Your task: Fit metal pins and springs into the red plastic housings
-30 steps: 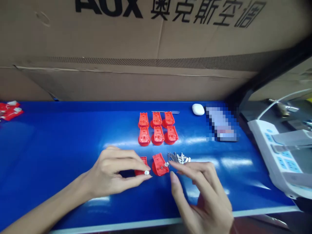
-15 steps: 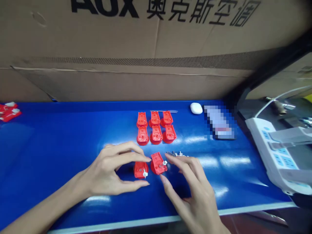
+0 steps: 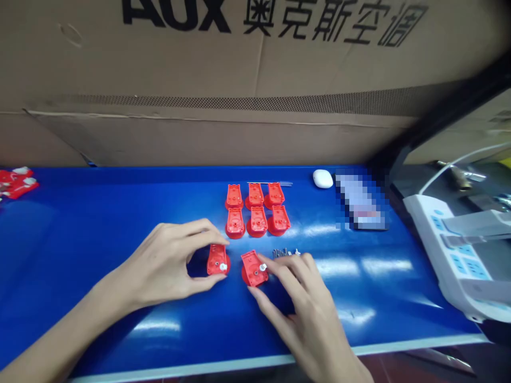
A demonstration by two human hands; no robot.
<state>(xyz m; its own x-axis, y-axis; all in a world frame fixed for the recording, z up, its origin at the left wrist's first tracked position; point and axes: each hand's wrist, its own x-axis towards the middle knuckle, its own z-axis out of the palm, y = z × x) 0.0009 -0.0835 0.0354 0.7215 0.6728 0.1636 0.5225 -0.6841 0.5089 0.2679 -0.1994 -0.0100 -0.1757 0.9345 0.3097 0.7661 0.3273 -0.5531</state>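
My left hand (image 3: 170, 266) pinches a red plastic housing (image 3: 217, 260) between thumb and forefinger; a small white piece sits on its face. Beside it on the right, my right hand (image 3: 305, 308) grips a second red housing (image 3: 254, 268) with thumb and forefinger, and a small white piece lies at that fingertip. Both housings rest on the blue table (image 3: 99, 239). Behind them several more red housings (image 3: 255, 210) stand in two neat rows. A little heap of small metal and white parts (image 3: 285, 252) lies just past my right fingers, partly hidden by them.
A large cardboard box (image 3: 239, 80) walls off the back of the table. A white oval case (image 3: 323, 178) and a blurred-out flat object (image 3: 359, 202) lie at the back right. A white power strip (image 3: 455, 255) sits off the right edge. Red parts (image 3: 16, 181) lie far left.
Both hands have moved the two front housings left and slightly back. The white pieces that the fingertips held now sit on the housings.
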